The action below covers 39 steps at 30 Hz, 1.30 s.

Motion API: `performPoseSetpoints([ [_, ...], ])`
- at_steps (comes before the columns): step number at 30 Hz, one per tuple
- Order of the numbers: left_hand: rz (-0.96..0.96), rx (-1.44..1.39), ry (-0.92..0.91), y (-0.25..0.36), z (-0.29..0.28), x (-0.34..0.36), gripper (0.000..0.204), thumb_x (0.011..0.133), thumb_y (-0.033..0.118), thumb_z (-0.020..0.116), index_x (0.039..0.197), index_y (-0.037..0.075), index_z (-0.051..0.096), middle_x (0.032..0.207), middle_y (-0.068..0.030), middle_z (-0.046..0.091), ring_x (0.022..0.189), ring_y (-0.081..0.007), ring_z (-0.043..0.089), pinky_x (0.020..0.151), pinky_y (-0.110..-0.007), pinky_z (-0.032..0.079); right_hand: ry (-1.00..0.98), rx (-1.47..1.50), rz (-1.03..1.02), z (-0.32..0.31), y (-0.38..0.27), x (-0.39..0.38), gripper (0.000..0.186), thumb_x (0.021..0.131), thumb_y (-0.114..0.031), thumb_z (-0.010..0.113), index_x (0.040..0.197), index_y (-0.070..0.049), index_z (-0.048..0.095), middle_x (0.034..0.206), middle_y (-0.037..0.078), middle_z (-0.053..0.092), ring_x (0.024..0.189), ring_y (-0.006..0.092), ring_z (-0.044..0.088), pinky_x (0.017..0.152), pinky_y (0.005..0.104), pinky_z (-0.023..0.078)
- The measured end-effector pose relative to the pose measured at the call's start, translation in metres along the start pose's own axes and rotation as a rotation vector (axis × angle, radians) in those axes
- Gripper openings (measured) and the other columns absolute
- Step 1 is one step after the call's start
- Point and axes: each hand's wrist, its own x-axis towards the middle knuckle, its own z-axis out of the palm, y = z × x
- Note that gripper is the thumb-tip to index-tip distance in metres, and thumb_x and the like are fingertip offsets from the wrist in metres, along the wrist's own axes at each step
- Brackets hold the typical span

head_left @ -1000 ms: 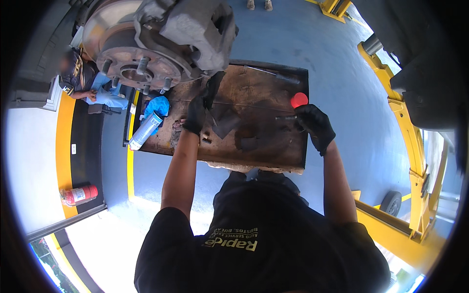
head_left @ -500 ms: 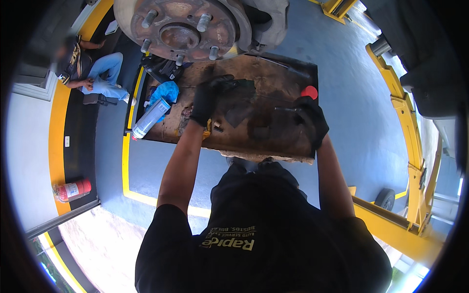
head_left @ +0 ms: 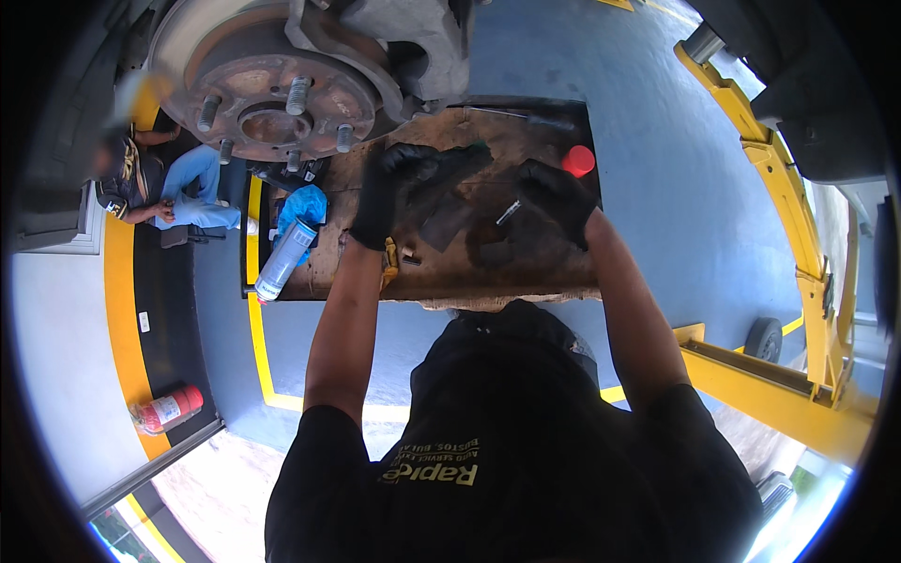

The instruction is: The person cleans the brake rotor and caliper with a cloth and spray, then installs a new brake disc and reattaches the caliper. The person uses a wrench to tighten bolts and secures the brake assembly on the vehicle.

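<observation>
The slim tool (head_left: 509, 212) I hold looks shiny and metallic; my gloves (head_left: 378, 205) are matt. The hub (head_left: 249, 94) is rough, rusted metal.

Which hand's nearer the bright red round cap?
Right. The black-gloved right hand is just below and left of the bright red round cap in view; the black-gloved left hand is well off to its left.

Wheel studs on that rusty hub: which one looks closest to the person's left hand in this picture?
The rightmost stud on the hub looks nearest the left hand; the other four all sit farther left in the picture.
</observation>
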Motion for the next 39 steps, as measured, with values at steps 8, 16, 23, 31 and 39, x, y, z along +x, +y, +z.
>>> performPoseSetpoints([
  [8,0.045,0.205,-0.119,0.023,0.021,-0.005,0.034,0.099,0.016,0.060,0.129,0.001,0.063,0.120,-0.0087,0.068,0.108,-0.0153,0.063,0.096,-0.030,0.049,0.056,-0.048,-0.154,0.005,0.013,0.035,0.039,0.094,-0.020,0.065,0.130,-0.006,0.060,0.120,0.017,0.068,0.106,0.0261,0.067,0.092,0.0368,0.051],
  [16,-0.054,-0.852,-0.008,-0.010,-0.010,-0.014,0.085,0.100,0.068,0.036,0.154,0.003,0.034,0.159,-0.0201,0.035,0.147,-0.0360,0.034,0.121,-0.049,0.026,0.072,0.348,0.038,-0.040,0.061,0.032,0.030,0.096,-0.019,0.065,0.123,-0.007,0.069,0.119,0.007,0.069,0.106,0.0153,0.064,0.094,0.0315,0.049],
  [23,-0.186,-0.985,-0.062,-0.015,0.060,-0.036,0.088,0.097,0.074,0.033,0.156,0.008,0.033,0.156,-0.0203,0.038,0.144,-0.0360,0.038,0.120,-0.052,0.026,0.262,-0.031,-0.161,-0.062,-0.031,0.002,0.027,0.095,-0.019,0.064,0.118,-0.007,0.070,0.106,0.009,0.074,0.091,0.0203,0.069,0.084,0.0348,0.054],
  [31,0.628,0.563,-0.057,0.004,0.115,-0.027,0.033,0.088,0.032,0.069,0.112,0.009,0.068,0.115,-0.0110,0.068,0.106,-0.0297,0.066,0.093,-0.046,0.052,-0.195,-0.389,-0.276,-0.009,-0.049,-0.023,0.032,0.093,-0.024,0.063,0.119,-0.007,0.064,0.105,0.015,0.070,0.097,0.0328,0.069,0.085,0.0441,0.053],
  [39,0.607,1.014,-0.086,-0.004,0.094,-0.072,0.038,0.087,0.023,0.069,0.122,0.009,0.064,0.107,-0.0043,0.069,0.100,-0.0249,0.066,0.089,-0.041,0.053,-0.112,0.291,-0.096,-0.052,-0.060,-0.030,0.018,0.096,-0.008,0.063,0.113,-0.005,0.062,0.091,0.003,0.065,0.087,0.0084,0.061,0.077,0.0283,0.051],
])
